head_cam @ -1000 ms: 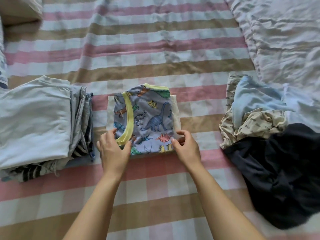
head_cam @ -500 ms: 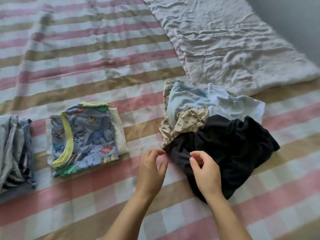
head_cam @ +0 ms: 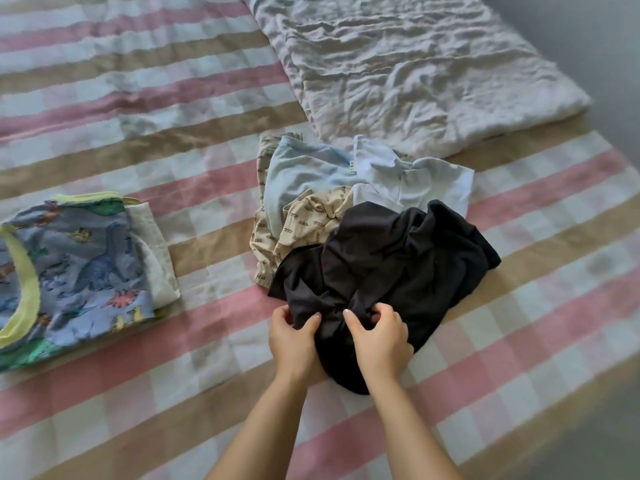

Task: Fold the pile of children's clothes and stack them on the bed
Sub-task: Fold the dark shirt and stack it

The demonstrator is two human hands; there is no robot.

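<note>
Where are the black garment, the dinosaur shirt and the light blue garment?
black garment (head_cam: 408, 258), head view, crumpled middle.
dinosaur shirt (head_cam: 86, 265), head view, printed front.
light blue garment (head_cam: 301, 174), head view, left part.

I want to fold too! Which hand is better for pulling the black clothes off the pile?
Probably left: the left hand pinches the black garment at its near-left edge, beside bare bedspread; the right hand grips bunched cloth farther in.

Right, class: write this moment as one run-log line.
step: pick-up | left hand: grips black garment | right hand: grips black garment | unfolded pile: partly under it | dinosaur top: folded, apart at left
</note>
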